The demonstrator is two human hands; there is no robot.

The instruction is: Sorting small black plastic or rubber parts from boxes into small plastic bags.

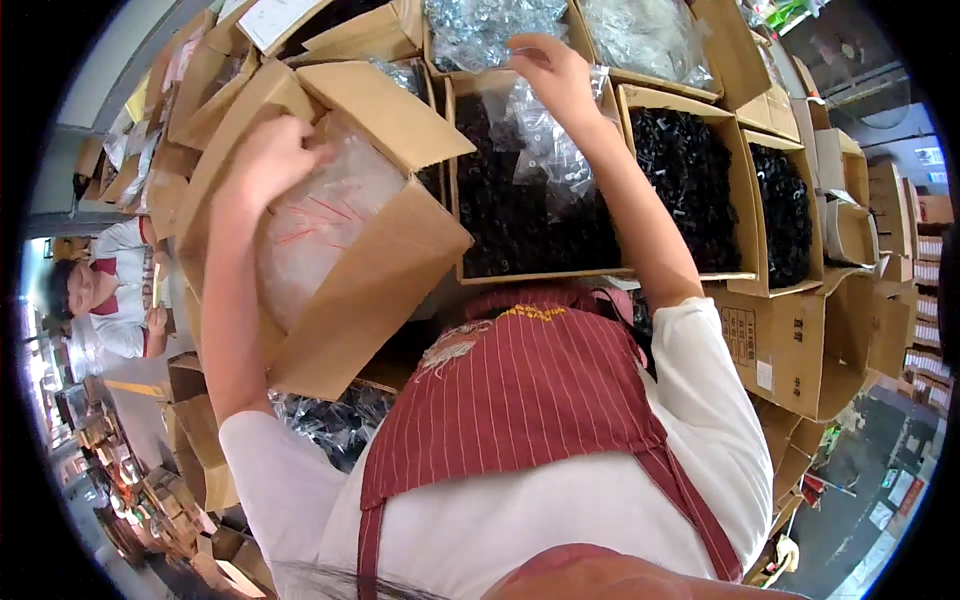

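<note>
My left hand [272, 155] is at the far side of an open cardboard box [390, 290], its fingers curled at the clear plastic bags [345, 190] inside. Whatever is in those fingers, if anything, is hidden. Red lines show on the bags. My right hand [550, 72] is raised over a carton [540, 274] of small black parts [500, 225], with its fingers bent and apart. I see nothing between them. Small clear packets [545, 140] with pale pieces lie on the black parts, just below this hand.
To the right stand more cartons of black parts [690, 175]. Beyond are boxes of bluish packets [490, 30] and clear bags [645, 40]. Empty-looking cartons [840, 350] stand at the right. Another person [120, 285] is at the far left. Clear packets [335, 425] lie below the left box.
</note>
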